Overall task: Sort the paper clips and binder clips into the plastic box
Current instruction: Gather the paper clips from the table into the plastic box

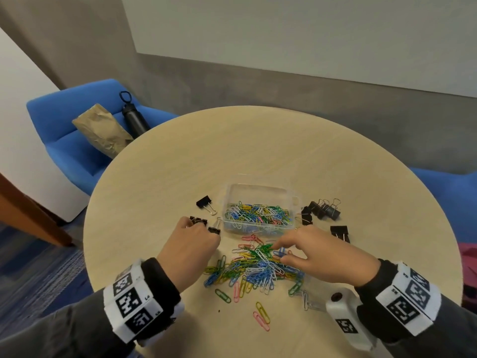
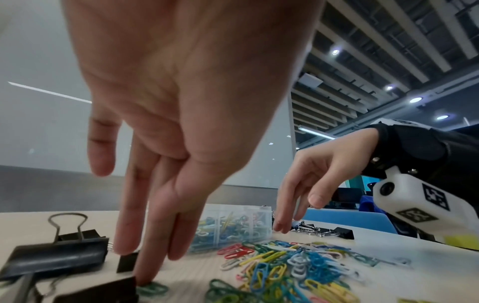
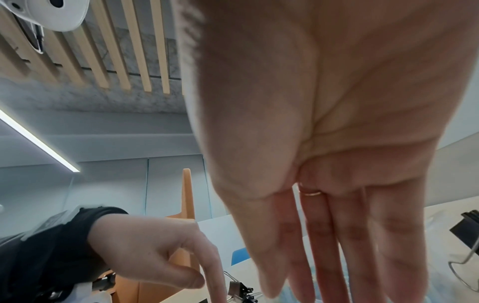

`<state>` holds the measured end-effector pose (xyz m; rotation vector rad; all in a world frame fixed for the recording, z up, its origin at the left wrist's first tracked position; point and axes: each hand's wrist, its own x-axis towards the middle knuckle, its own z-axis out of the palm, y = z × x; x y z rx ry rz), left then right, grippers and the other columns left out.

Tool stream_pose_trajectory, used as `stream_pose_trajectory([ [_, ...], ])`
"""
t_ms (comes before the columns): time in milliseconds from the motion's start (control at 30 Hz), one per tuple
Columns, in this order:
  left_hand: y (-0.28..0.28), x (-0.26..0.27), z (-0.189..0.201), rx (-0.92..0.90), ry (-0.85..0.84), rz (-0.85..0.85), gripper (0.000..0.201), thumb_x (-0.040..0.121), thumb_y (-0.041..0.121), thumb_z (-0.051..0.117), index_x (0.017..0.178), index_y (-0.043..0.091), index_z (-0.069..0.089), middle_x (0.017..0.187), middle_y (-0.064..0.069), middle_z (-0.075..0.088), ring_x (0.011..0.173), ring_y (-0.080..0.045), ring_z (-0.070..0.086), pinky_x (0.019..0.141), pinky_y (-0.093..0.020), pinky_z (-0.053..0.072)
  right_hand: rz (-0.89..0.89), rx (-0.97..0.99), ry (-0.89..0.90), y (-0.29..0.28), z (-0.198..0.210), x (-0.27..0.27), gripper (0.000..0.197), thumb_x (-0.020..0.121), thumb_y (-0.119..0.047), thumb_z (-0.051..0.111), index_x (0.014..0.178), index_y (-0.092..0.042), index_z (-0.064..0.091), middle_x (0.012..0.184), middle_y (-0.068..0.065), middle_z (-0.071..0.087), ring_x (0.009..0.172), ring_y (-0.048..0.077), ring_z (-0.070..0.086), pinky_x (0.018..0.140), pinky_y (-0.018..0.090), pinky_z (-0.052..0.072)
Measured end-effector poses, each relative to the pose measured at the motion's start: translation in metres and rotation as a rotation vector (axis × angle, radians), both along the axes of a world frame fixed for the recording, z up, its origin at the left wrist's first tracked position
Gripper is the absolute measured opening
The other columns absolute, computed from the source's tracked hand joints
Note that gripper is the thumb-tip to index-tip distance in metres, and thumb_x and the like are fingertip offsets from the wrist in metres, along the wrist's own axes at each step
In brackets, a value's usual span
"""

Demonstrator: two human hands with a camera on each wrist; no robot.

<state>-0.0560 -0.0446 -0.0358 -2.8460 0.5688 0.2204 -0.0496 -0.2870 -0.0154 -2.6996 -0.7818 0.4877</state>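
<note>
Left hand (image 1: 189,244) fingers are reaching down straight, tips touching small black binder clips (image 1: 200,221) on the table (image 1: 165,177), gripping nothing. Right hand (image 1: 325,254) fingers are extending straight over the loose paper clips (image 1: 255,270), holding nothing. Clear box (image 1: 259,211), just beyond the pile, is holding coloured paper clips. More binder clips (image 1: 322,210) are lying right of the box. Wristbands (image 1: 130,303) are showing square codes; "L4" is reading on the left one.
</note>
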Motion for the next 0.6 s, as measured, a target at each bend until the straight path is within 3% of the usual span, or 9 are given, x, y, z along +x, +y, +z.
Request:
stream_pose_trajectory([
  [100, -0.003, -0.001, 0.001, -0.117, 0.053, -0.037, 0.036, 0.094, 0.007, 0.043, 0.118, 0.027, 0.059, 0.114, 0.005, 0.066, 0.11, -0.017, 0.058, 0.099, -0.032, 0.031, -0.003, -0.001, -0.001, -0.001, 0.0, 0.001, 0.035, 0.096, -0.035, 0.05, 0.13, -0.026, 0.057, 0.127, -0.009, 0.061, 0.109, 0.006, 0.056, 0.086, 0.017, 0.037],
  [167, -0.007, -0.004, 0.003, -0.251, 0.11, -0.095, 0.029, 0.096, 0.019, 0.043, 0.118, 0.031, 0.059, 0.113, 0.009, 0.066, 0.107, -0.014, 0.059, 0.093, -0.03, 0.037, -0.01, -0.01, 0.012, -0.002, -0.004, 0.002, 0.036, 0.095, -0.035, 0.052, 0.129, -0.026, 0.058, 0.122, -0.006, 0.065, 0.105, 0.009, 0.059, 0.091, 0.024, 0.044],
  [233, -0.007, -0.008, 0.005, -0.357, 0.188, -0.122, 0.027, 0.093, 0.03, 0.051, 0.12, 0.033, 0.055, 0.117, 0.013, 0.061, 0.105, -0.011, 0.059, 0.087, -0.029, 0.042, -0.025, -0.033, 0.021, -0.002, -0.006, 0.002, 0.038, 0.092, -0.035, 0.056, 0.129, -0.025, 0.057, 0.118, -0.003, 0.066, 0.105, 0.012, 0.06, 0.095, 0.032, 0.046],
  [267, -0.006, -0.01, 0.004, -0.381, 0.226, -0.115, 0.034, 0.09, 0.033, 0.056, 0.124, 0.033, 0.05, 0.12, 0.012, 0.055, 0.103, -0.012, 0.058, 0.085, -0.029, 0.044, -0.033, -0.053, 0.021, -0.002, -0.006, 0.002, 0.042, 0.091, -0.034, 0.059, 0.131, -0.025, 0.055, 0.123, -0.002, 0.063, 0.111, 0.012, 0.057, 0.098, 0.031, 0.044],
  [400, 0.0, -0.01, -0.002, -0.359, 0.303, -0.015, 0.063, 0.082, 0.028, 0.071, 0.132, 0.03, 0.033, 0.125, 0.005, 0.04, 0.102, -0.015, 0.054, 0.084, -0.03, 0.048, -0.043, -0.124, 0.05, -0.002, -0.009, 0.0, 0.06, 0.085, -0.029, 0.067, 0.139, -0.021, 0.043, 0.133, -0.001, 0.05, 0.122, 0.015, 0.046, 0.101, 0.026, 0.039],
  [467, -0.001, -0.009, -0.004, -0.372, 0.332, 0.013, 0.062, 0.083, 0.019, 0.07, 0.131, 0.028, 0.032, 0.125, 0.004, 0.041, 0.1, -0.015, 0.054, 0.085, -0.028, 0.048, -0.033, -0.146, 0.059, -0.001, -0.013, -0.001, 0.064, 0.081, -0.029, 0.07, 0.138, -0.02, 0.042, 0.131, -0.001, 0.047, 0.121, 0.015, 0.045, 0.101, 0.027, 0.04],
  [600, -0.008, -0.008, -0.01, -0.523, 0.367, 0.031, 0.054, 0.084, 0.008, 0.066, 0.127, 0.025, 0.039, 0.112, 0.009, 0.042, 0.086, -0.007, 0.048, 0.072, -0.017, 0.042, 0.01, -0.11, 0.084, 0.003, -0.019, -0.003, 0.066, 0.079, -0.026, 0.072, 0.139, -0.019, 0.044, 0.133, -0.005, 0.043, 0.117, 0.011, 0.045, 0.1, 0.024, 0.042],
])
